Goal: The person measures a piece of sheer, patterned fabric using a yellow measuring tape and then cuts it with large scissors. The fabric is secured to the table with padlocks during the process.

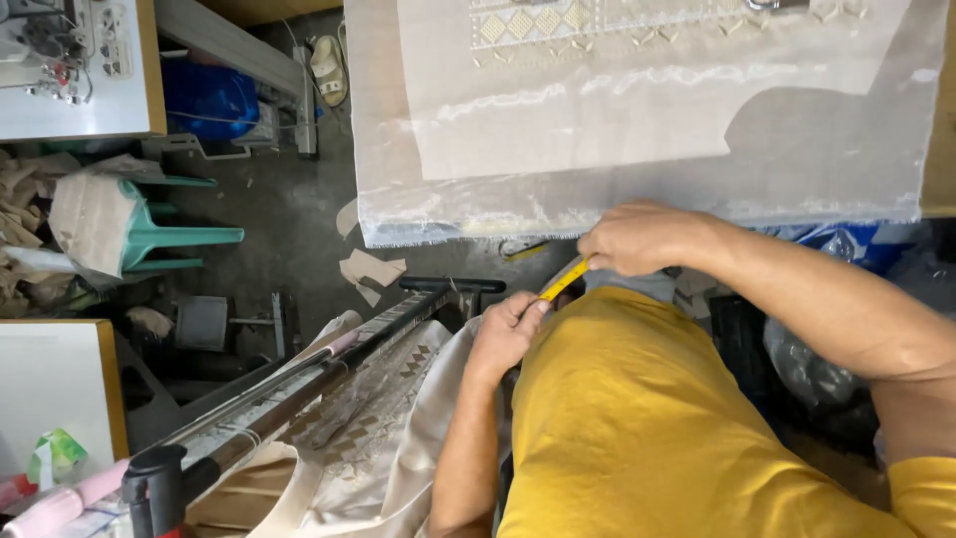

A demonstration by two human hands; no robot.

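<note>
Head view: my left hand [506, 334] and right hand [637, 237] pinch a yellow measuring tape [564, 280] taut between them, below the sheer fabric [637, 149] (probably organza); light, limp, slippery, best gripped near its ends.

A green plastic chair [169, 237] stands near a sandal [327, 68] on the floor.

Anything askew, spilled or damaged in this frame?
Paper scraps lie loose on the floor under the table edge, and a sandal sits alone by a machine leg. Both hands, left and right, hold a yellow pencil-like stick; nothing looks damaged.
</note>
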